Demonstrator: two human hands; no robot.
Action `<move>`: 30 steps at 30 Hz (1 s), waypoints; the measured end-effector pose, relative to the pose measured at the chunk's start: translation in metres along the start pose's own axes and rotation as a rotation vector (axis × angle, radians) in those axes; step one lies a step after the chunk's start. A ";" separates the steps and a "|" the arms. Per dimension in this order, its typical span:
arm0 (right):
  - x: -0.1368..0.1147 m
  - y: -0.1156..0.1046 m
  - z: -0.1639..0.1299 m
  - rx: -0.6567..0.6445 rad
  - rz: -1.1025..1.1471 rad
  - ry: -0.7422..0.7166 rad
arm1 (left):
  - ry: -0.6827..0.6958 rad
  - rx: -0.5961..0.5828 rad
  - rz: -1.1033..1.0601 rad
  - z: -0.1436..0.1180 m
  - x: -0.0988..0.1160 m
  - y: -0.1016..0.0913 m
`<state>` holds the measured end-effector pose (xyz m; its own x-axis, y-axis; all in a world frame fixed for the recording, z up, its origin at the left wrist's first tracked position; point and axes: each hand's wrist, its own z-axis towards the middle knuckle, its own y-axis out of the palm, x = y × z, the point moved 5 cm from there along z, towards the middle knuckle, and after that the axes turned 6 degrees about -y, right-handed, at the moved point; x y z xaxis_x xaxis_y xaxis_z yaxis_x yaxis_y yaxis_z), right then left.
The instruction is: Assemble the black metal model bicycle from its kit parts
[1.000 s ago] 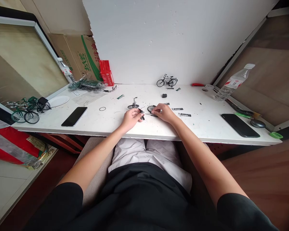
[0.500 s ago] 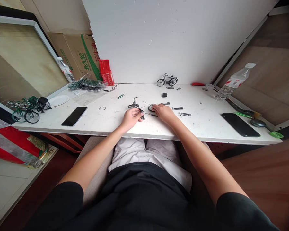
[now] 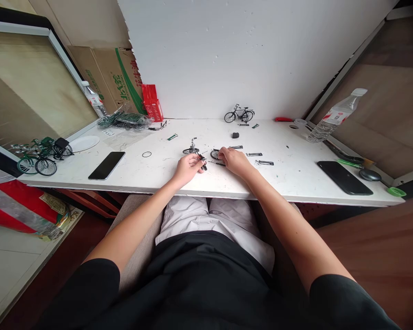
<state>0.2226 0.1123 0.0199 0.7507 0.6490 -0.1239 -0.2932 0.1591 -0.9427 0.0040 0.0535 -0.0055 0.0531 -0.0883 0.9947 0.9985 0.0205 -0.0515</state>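
I noted the left hand (image 3: 186,166) pinching a partly built model bicycle frame (image 3: 195,151) at mid-tabletop (image 3: 179,181), and the right hand (image 3: 234,161) with fingers closed on a small loose wheel (image 3: 214,154) just beside it. I judged both parts light, thin and easily bent, best held at frame tubes and wheel rim.

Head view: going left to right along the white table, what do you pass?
Green model bicycles → black phone → small black ring → left hand → right hand → second black phone → green cap.
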 end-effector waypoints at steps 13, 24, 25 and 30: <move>-0.012 -0.003 -0.002 -0.125 0.007 -0.025 | 0.011 -0.007 0.006 0.001 -0.002 0.000; -0.008 0.004 0.003 -0.073 -0.017 -0.029 | -0.006 0.003 -0.015 0.001 0.000 0.001; -0.008 0.005 0.003 -0.081 -0.010 -0.026 | -0.008 0.002 -0.015 0.001 0.000 0.001; -0.008 0.003 0.004 -0.080 0.005 -0.029 | -0.019 0.004 -0.016 0.000 0.002 0.001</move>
<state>0.2135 0.1101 0.0193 0.7314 0.6712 -0.1205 -0.2476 0.0967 -0.9640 0.0054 0.0535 -0.0037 0.0364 -0.0700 0.9969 0.9991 0.0236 -0.0348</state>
